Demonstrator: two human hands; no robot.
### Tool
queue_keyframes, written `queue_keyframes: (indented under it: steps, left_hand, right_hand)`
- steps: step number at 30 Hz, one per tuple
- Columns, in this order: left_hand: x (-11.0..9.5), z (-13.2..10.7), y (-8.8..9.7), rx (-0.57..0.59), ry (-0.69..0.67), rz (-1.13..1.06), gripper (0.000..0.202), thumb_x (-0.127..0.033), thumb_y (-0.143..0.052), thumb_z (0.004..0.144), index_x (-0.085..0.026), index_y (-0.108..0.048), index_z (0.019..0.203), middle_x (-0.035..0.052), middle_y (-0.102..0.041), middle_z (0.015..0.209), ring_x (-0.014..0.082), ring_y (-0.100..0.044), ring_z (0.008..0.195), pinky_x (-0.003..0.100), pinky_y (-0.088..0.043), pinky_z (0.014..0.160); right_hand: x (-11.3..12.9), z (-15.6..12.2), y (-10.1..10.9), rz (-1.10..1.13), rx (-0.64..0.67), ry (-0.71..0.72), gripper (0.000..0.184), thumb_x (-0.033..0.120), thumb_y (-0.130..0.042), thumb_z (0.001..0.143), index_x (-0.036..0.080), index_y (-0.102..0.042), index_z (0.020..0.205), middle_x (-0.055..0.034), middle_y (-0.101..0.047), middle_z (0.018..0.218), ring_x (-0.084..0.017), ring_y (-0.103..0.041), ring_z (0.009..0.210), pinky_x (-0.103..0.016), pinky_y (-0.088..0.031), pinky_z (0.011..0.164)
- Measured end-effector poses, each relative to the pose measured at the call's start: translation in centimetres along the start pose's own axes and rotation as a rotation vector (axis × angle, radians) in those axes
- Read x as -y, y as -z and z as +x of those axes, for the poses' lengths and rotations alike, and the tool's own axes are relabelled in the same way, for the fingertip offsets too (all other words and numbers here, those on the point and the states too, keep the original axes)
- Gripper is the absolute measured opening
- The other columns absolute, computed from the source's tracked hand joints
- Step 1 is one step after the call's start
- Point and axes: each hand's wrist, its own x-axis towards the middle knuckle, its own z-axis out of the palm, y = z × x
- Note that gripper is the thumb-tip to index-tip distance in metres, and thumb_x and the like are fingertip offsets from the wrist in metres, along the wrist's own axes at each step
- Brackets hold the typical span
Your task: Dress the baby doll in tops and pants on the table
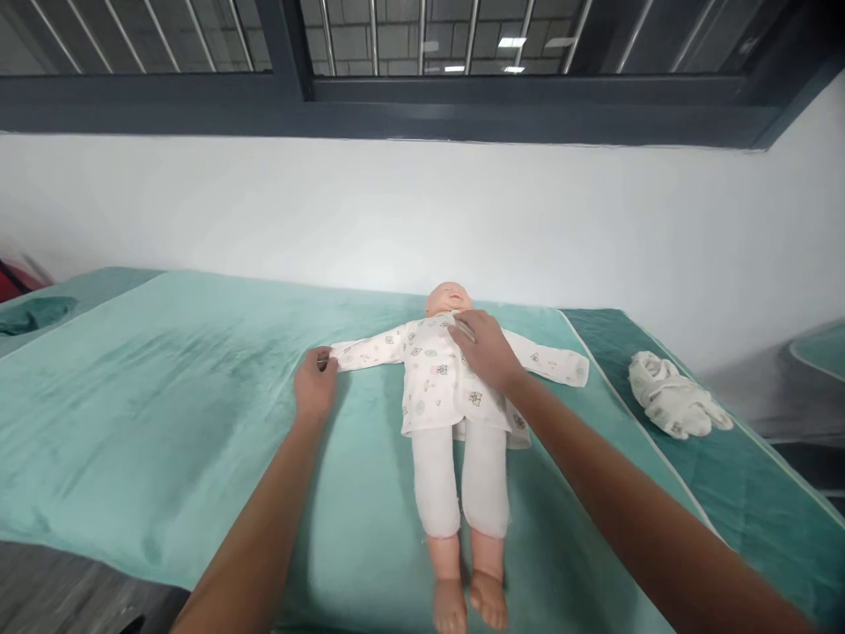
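A baby doll lies on its back on a teal sheet, head toward the wall, arms spread. It wears a white printed top and white trousers; its feet are bare. My left hand is closed in a pinch on the cuff of the doll's left-side sleeve, which is stretched out flat. My right hand rests on the doll's chest near the collar, fingers curled onto the fabric. The other sleeve lies stretched to the right.
A crumpled white garment lies on a darker green cloth to the right. A white wall and a dark window frame stand behind the bed. A dark green cloth lies at far left. The bed's front edge drops at lower left.
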Motion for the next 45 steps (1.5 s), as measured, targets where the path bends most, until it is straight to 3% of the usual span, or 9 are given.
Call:
queue_keyframes:
  steps: [4,9,17,20,24,29,35,39,45]
  left_hand:
    - [-0.5,-0.2,0.1,-0.005,0.001,-0.01,0.026,-0.027,-0.054,0.079,-0.021,-0.064,0.103,0.0055,-0.071,0.104,0.0194,-0.066,0.085,0.031,-0.048,0.08]
    - [-0.7,-0.4,0.1,-0.019,0.004,-0.035,0.026,-0.025,-0.054,0.079,-0.02,-0.062,0.103,0.0058,-0.07,0.102,0.0193,-0.065,0.086,0.031,-0.049,0.082]
    - [-0.8,-1.6,0.6,-0.103,-0.187,0.146,0.029,-0.016,-0.05,0.077,-0.019,-0.063,0.102,0.0122,-0.057,0.115,0.0255,-0.058,0.106,0.039,-0.047,0.094]
    - [-1.5,-2.6,0.7,-0.123,-0.287,0.217,0.03,-0.013,-0.047,0.078,-0.019,-0.065,0.102,0.013,-0.057,0.117,0.0284,-0.052,0.115,0.042,-0.044,0.099]
    - [-3.0,-4.3,0.3,-0.101,-0.301,0.091,0.025,-0.02,-0.046,0.084,-0.02,-0.064,0.101,0.0103,-0.06,0.115,0.0242,-0.056,0.111,0.037,-0.047,0.097]
    - [-5.6,-6.9,-1.4,0.31,0.102,-0.425,0.032,-0.041,-0.06,0.084,-0.017,-0.063,0.106,0.0102,-0.069,0.105,0.0226,-0.068,0.09,0.04,-0.056,0.084]
    - [-8.8,-7.3,-4.4,0.716,0.439,-0.884,0.045,-0.05,-0.066,0.083,-0.014,-0.067,0.111,0.0157,-0.069,0.118,0.027,-0.067,0.106,0.039,-0.056,0.093]
    - [-9.6,-6.3,-6.7,0.799,0.579,-1.043,0.049,-0.048,-0.065,0.084,-0.013,-0.065,0.117,0.0156,-0.07,0.118,0.0273,-0.068,0.108,0.039,-0.056,0.095]
    - [-10.1,-4.9,-8.7,0.829,0.577,-1.122,0.051,-0.045,-0.064,0.085,-0.013,-0.062,0.124,0.0148,-0.069,0.12,0.0272,-0.068,0.108,0.04,-0.054,0.099]
  right_hand:
    - [0.2,-5.8,0.0,0.014,0.054,0.093,0.056,0.045,-0.04,0.098,0.018,-0.04,0.146,-0.0115,-0.033,0.156,-0.027,-0.025,0.146,-0.048,-0.023,0.119]
    - [0.5,-12.8,0.2,-0.012,0.072,0.191,0.065,0.036,-0.042,0.099,0.034,-0.013,0.156,0.0009,-0.018,0.163,-0.025,-0.01,0.151,-0.055,-0.02,0.121]
    - [-0.7,-18.4,2.6,0.11,0.11,0.178,0.058,0.03,-0.048,0.096,0.04,-0.032,0.15,0.0015,-0.03,0.159,-0.026,-0.027,0.146,-0.055,-0.031,0.118]
    - [-2.4,-17.6,3.4,0.22,-0.02,0.065,0.043,0.032,-0.052,0.094,0.035,-0.051,0.137,-0.0027,-0.043,0.151,-0.027,-0.04,0.139,-0.053,-0.035,0.116]
    - [-5.6,-13.5,3.0,0.551,-0.283,-0.349,0.032,0.041,-0.06,0.089,0.027,-0.063,0.117,-0.0083,-0.061,0.131,-0.029,-0.056,0.124,-0.054,-0.042,0.109]
    - [-8.2,-8.5,1.4,1.118,-0.12,-0.595,0.018,0.038,-0.063,0.084,0.023,-0.065,0.093,-0.0097,-0.073,0.098,-0.027,-0.069,0.101,-0.044,-0.058,0.092]
    - [-7.5,-5.7,0.8,1.22,0.186,-0.674,0.031,0.047,-0.055,0.086,0.022,-0.065,0.103,-0.0076,-0.074,0.09,-0.027,-0.07,0.096,-0.042,-0.059,0.081]
    - [-6.3,-4.8,0.1,1.27,0.312,-0.678,0.04,0.052,-0.049,0.089,0.019,-0.064,0.107,-0.0076,-0.074,0.089,-0.026,-0.07,0.093,-0.041,-0.057,0.079]
    - [-5.9,-3.8,-0.4,1.285,0.281,-0.649,0.041,0.054,-0.046,0.09,0.022,-0.065,0.109,-0.0056,-0.074,0.09,-0.026,-0.069,0.093,-0.04,-0.055,0.079]
